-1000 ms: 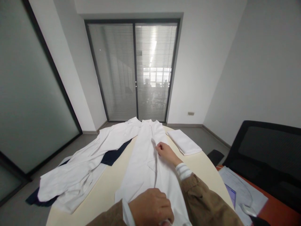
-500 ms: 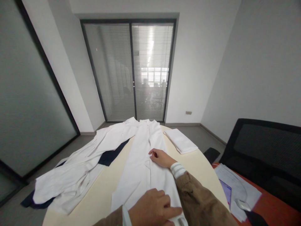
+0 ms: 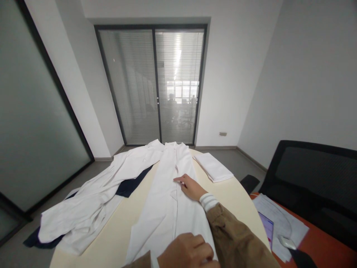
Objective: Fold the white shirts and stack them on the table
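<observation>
So far, on the cream round table point(image 3: 108, 227), one white cloth point(image 3: 213, 167) lies folded at the far edge, while a white coat point(image 3: 83, 208) sits rumpled over navy fabric point(image 3: 131, 187) on the left, not yet folded. Nearest us, a second white coat point(image 3: 164, 197) lies spread lengthwise, also unfolded. Our right hand point(image 3: 191, 188) rests open on it; our left hand point(image 3: 186, 253) curls near its lower end, though we cannot tell whether it grips.
</observation>
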`<state>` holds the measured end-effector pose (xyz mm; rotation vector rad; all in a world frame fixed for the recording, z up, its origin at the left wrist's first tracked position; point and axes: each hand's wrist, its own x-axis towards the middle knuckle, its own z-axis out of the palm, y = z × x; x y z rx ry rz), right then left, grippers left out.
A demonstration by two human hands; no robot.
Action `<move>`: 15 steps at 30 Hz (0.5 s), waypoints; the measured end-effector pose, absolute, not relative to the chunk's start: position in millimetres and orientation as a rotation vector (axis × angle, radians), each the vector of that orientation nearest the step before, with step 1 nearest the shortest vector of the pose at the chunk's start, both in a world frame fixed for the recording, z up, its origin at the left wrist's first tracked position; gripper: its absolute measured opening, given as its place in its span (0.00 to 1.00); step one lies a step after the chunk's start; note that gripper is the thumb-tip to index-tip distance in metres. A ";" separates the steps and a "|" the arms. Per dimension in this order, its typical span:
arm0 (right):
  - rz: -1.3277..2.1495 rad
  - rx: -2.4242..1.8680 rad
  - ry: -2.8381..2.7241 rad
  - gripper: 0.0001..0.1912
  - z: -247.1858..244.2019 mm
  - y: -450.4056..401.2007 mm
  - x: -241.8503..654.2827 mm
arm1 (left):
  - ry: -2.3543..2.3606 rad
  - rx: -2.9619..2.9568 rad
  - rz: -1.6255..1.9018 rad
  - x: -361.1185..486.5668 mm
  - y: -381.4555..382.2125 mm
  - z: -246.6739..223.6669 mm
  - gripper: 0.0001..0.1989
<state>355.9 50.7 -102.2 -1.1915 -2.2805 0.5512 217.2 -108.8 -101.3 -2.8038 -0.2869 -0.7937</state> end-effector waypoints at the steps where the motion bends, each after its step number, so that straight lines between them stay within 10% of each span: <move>1: 0.501 -1.190 -2.318 0.25 -101.9 50.1 355.3 | -0.254 -2.842 -0.750 216.8 -108.4 -102.4 0.07; 15: 0.233 -1.101 -2.330 0.10 -93.4 52.1 351.9 | -0.312 -3.175 -0.280 217.8 -109.0 -107.4 0.12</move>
